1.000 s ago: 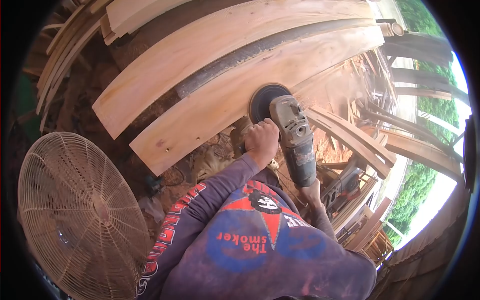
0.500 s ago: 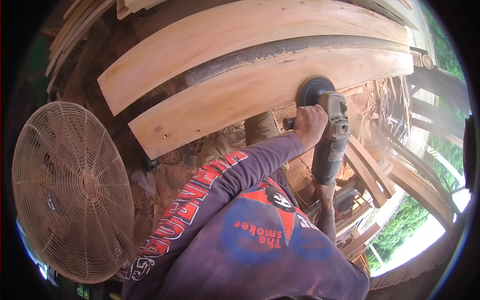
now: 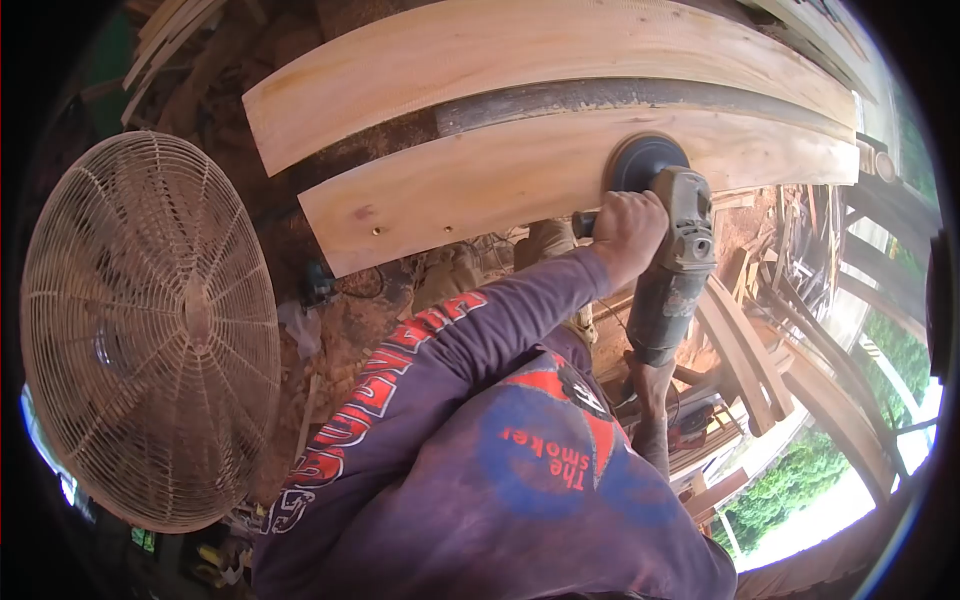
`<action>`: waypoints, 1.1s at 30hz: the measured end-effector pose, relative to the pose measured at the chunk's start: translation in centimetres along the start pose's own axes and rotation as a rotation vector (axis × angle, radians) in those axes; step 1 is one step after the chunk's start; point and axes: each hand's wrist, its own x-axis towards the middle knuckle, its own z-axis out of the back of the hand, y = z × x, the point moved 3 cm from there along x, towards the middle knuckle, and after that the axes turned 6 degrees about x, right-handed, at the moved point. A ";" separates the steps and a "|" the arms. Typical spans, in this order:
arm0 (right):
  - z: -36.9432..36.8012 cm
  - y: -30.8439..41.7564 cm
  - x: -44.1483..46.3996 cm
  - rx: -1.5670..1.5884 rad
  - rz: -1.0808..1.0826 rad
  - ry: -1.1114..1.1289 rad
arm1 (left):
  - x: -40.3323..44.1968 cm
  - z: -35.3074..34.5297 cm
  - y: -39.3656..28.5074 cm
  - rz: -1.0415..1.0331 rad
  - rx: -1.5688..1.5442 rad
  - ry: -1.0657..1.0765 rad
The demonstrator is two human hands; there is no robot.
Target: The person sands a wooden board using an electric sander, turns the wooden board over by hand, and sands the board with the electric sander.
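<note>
A disc sander [image 3: 665, 310] rests with its round dark pad [image 3: 645, 160] on the face of the nearer wooden board [image 3: 490, 165]. My left hand [image 3: 630, 230] is wrapped round the side handle [image 3: 585, 224] close to the sander's head. At the rear of the body, my right hand [image 3: 650, 380] grips the tool, its fingers mostly hidden beneath the housing. Two holes show near the board's left end. A second pale board [image 3: 520, 60] lies beyond it, with a dark beam [image 3: 590, 103] visible in the gap between them.
A large wire-caged fan [image 3: 150, 330] stands at my left. Cut curved timbers [image 3: 740, 350] and wood scraps lie to the right. Sawdust covers the ground below, and more strips of wood [image 3: 165, 45] are at the far left.
The view has shifted, so the boards sit further right and the left ends appear higher. The sander's pad stays on the nearer board, with both hands still holding the tool.
</note>
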 end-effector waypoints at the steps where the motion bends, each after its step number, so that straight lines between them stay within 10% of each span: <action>1: -0.8 0.7 -1.0 -0.036 -0.074 0.036 | -1.3 0.6 1.7 0.006 -0.008 0.025; 17: -10.0 1.6 -7.3 -0.321 0.259 0.361 | -23.2 4.1 19.3 0.571 -0.130 0.204; 33: 3.2 3.5 1.3 -0.195 0.066 0.113 | -3.3 2.5 3.8 0.153 -0.224 0.290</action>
